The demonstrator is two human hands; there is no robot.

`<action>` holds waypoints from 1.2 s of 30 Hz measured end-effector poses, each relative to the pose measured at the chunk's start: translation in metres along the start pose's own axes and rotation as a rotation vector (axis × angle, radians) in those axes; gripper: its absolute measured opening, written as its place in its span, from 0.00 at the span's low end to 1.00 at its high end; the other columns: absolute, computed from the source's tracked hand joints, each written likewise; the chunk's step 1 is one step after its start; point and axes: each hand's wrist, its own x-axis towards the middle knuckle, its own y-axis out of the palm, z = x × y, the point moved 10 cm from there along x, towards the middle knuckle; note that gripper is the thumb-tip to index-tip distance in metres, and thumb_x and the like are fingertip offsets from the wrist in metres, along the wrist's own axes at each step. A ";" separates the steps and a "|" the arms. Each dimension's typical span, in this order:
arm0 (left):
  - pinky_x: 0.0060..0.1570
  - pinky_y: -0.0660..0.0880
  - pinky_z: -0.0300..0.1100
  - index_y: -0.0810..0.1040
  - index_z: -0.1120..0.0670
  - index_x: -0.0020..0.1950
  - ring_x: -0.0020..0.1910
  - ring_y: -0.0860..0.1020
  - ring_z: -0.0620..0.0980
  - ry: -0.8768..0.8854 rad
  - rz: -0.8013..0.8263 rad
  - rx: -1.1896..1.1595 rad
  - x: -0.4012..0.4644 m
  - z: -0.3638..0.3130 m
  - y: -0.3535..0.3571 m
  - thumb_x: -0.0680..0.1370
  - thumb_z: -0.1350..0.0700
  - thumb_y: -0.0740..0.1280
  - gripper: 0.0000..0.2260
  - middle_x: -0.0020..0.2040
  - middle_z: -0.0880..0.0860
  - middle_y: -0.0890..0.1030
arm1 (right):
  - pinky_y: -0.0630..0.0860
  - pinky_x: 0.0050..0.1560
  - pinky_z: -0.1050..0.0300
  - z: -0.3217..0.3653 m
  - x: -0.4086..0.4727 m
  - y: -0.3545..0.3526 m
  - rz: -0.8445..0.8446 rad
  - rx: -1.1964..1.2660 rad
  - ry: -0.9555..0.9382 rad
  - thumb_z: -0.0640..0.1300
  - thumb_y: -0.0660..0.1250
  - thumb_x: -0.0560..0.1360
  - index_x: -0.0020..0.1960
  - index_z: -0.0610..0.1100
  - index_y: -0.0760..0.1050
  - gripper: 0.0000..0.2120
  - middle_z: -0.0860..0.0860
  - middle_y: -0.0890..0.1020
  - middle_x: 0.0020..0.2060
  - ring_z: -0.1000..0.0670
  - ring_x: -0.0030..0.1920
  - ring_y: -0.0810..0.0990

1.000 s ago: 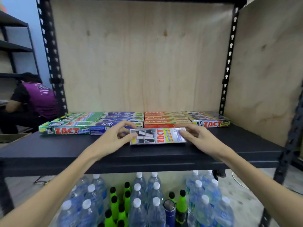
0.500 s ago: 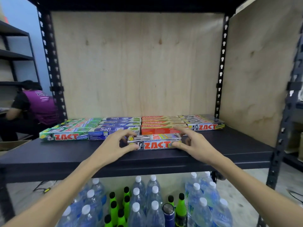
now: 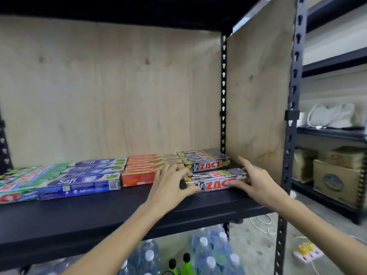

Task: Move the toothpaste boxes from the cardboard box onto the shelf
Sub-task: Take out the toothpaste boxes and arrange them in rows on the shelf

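On the shelf (image 3: 99,213), near its right end, a silver Zact box (image 3: 216,180) is lying flat and lengthwise, just in front of the matching Zact stack (image 3: 206,158) by the side panel (image 3: 256,96); the left hand (image 3: 170,185) is gripping its left end, fingers curled over the top and thumb at the front edge, while the right hand (image 3: 256,180) is pressing on its right end, thumb along the front face and the other fingers spread, the forefinger lifted clear; so both hands are closed on the one box, one at each end; the box is resting on the board and seems to be getting squared up with the row behind it. As for progress, a good part looks done: green boxes (image 3: 29,177) at the far left, blue Safi boxes (image 3: 87,175) next, orange Colgate boxes (image 3: 149,167) after them, then the Zact stack, all lying side by side along the back; the carton they come from is not in view, so how many are left I cannot tell; much of the board's front strip is bare, so there is room for more. The box in hand is long, slim and rectangular, glossy silver with red lettering and a yellow patch at the right end, its corners looking crisp and undented, though the picture is a little blurred.
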 end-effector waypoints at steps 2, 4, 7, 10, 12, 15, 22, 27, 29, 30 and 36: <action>0.69 0.60 0.47 0.78 0.41 0.64 0.71 0.63 0.47 -0.016 -0.002 0.008 0.014 -0.003 0.011 0.75 0.33 0.67 0.22 0.68 0.45 0.72 | 0.71 0.70 0.47 -0.004 0.007 0.000 -0.008 -0.029 0.000 0.57 0.72 0.75 0.82 0.50 0.53 0.43 0.44 0.74 0.71 0.43 0.70 0.72; 0.70 0.61 0.48 0.78 0.41 0.65 0.71 0.63 0.48 -0.010 -0.007 0.048 0.029 -0.003 0.022 0.75 0.33 0.67 0.22 0.67 0.45 0.72 | 0.73 0.68 0.46 -0.009 0.018 -0.001 -0.022 -0.072 0.019 0.57 0.72 0.75 0.81 0.50 0.54 0.43 0.44 0.75 0.71 0.42 0.69 0.73; 0.72 0.62 0.50 0.77 0.41 0.66 0.72 0.62 0.49 -0.030 0.009 0.071 0.049 0.007 0.037 0.75 0.32 0.66 0.23 0.67 0.45 0.72 | 0.76 0.63 0.48 -0.018 0.035 0.004 -0.040 -0.097 0.047 0.56 0.72 0.75 0.80 0.48 0.56 0.40 0.44 0.78 0.68 0.43 0.66 0.77; 0.72 0.61 0.50 0.76 0.40 0.67 0.72 0.61 0.48 -0.028 0.006 0.127 0.062 0.015 0.045 0.75 0.32 0.65 0.23 0.68 0.46 0.70 | 0.75 0.62 0.51 -0.023 0.052 0.015 -0.035 -0.084 0.040 0.55 0.73 0.76 0.80 0.48 0.57 0.39 0.44 0.78 0.67 0.43 0.65 0.77; 0.71 0.60 0.48 0.76 0.41 0.67 0.71 0.61 0.47 -0.009 -0.004 0.172 0.067 0.018 0.046 0.76 0.32 0.63 0.23 0.69 0.46 0.69 | 0.74 0.64 0.51 -0.027 0.065 0.022 -0.023 -0.050 0.024 0.55 0.74 0.75 0.80 0.48 0.58 0.41 0.45 0.78 0.68 0.44 0.66 0.77; 0.71 0.60 0.46 0.75 0.44 0.68 0.71 0.63 0.47 0.035 -0.054 0.221 0.068 0.021 0.042 0.76 0.32 0.63 0.25 0.70 0.46 0.70 | 0.72 0.69 0.49 -0.036 0.081 0.031 0.006 0.024 0.016 0.58 0.76 0.72 0.81 0.53 0.56 0.45 0.45 0.75 0.71 0.44 0.69 0.75; 0.70 0.66 0.48 0.71 0.48 0.74 0.72 0.69 0.50 -0.080 -0.044 0.232 0.069 0.039 0.044 0.72 0.26 0.63 0.38 0.72 0.48 0.74 | 0.64 0.74 0.52 -0.047 0.095 0.044 0.046 0.031 -0.001 0.60 0.74 0.72 0.82 0.52 0.51 0.48 0.46 0.69 0.76 0.45 0.76 0.65; 0.74 0.61 0.50 0.62 0.46 0.80 0.76 0.66 0.50 -0.127 0.017 0.175 0.066 0.041 0.048 0.73 0.26 0.61 0.40 0.77 0.48 0.69 | 0.63 0.73 0.52 -0.045 0.089 0.046 0.084 0.045 0.035 0.61 0.72 0.74 0.83 0.53 0.47 0.48 0.46 0.66 0.77 0.45 0.76 0.64; 0.74 0.60 0.51 0.61 0.45 0.80 0.76 0.66 0.50 -0.137 0.033 0.176 0.065 0.041 0.049 0.73 0.26 0.61 0.40 0.77 0.47 0.69 | 0.63 0.73 0.51 -0.042 0.086 0.044 0.080 0.044 0.040 0.61 0.72 0.74 0.83 0.53 0.47 0.48 0.45 0.66 0.77 0.45 0.76 0.64; 0.74 0.60 0.51 0.60 0.45 0.80 0.75 0.66 0.50 -0.140 0.039 0.176 0.064 0.041 0.049 0.74 0.26 0.61 0.40 0.76 0.47 0.70 | 0.63 0.74 0.51 -0.041 0.084 0.042 0.073 0.047 0.045 0.60 0.73 0.74 0.83 0.53 0.48 0.48 0.45 0.65 0.77 0.44 0.76 0.64; 0.73 0.59 0.49 0.59 0.48 0.80 0.75 0.65 0.51 -0.131 -0.015 0.102 0.050 0.025 0.031 0.75 0.32 0.65 0.38 0.76 0.50 0.70 | 0.69 0.73 0.46 -0.019 0.062 0.028 0.013 0.015 -0.006 0.59 0.74 0.74 0.81 0.53 0.53 0.44 0.43 0.60 0.74 0.40 0.71 0.71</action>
